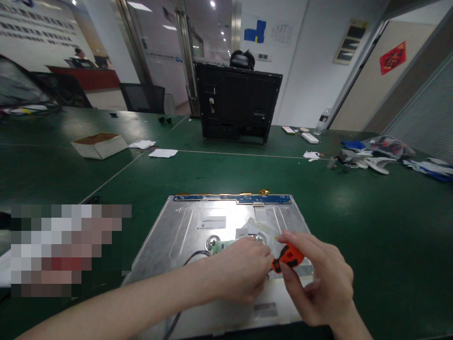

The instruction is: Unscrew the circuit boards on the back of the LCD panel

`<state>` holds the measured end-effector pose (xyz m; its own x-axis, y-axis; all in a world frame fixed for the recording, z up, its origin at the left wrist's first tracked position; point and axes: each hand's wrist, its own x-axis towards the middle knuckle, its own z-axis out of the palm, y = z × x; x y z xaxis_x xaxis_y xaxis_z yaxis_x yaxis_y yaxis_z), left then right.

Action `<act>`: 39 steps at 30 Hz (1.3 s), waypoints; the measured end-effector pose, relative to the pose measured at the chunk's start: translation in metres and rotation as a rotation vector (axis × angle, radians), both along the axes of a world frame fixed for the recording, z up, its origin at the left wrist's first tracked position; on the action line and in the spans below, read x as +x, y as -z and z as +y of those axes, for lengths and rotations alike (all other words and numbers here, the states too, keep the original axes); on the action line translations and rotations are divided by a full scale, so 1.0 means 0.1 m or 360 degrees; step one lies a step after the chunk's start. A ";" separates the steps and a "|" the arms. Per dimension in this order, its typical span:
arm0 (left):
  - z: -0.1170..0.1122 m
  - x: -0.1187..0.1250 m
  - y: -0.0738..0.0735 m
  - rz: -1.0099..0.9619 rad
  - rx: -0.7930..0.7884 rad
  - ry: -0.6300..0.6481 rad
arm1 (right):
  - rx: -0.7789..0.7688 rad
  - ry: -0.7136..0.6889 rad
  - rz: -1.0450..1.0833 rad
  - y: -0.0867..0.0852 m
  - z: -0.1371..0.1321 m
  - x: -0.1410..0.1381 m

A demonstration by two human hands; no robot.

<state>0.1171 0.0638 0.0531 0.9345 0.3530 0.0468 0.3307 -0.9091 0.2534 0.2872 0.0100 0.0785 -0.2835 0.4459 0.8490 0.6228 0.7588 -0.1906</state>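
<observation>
A metal-backed display panel [184, 236] lies flat before me, with a narrow blue circuit board [212, 199] along its far edge. My right hand [325, 274] grips the orange and black handle of a screwdriver [293, 255] between thumb and fingers, above the panel's right part. My left hand [244, 269] is closed low over the panel, its knuckles close to the screwdriver's front end. Its fingertips, and whatever they hold, are hidden. Partly covered by that hand is a small green circuit board [221, 245]. A black cable [194, 255] runs from it toward the near edge.
Farther back on the green table [375, 226] stands a black monitor housing [240, 104]. An open carton [100, 147] and papers [163, 153] lie left. Bagged parts [387, 146] and a bottle [322, 121] are at the right. A pixelated patch hides the near left.
</observation>
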 end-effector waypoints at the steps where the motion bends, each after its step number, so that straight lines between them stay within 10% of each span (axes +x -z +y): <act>1: 0.00 0.00 -0.01 0.0017 -0.0014 0.0002 | -0.0004 -0.0002 -0.0004 0.00 0.00 0.00; 39: -0.01 0.00 -0.04 0.0166 0.0044 0.0060 | -0.0020 0.0052 -0.0050 0.05 0.02 0.00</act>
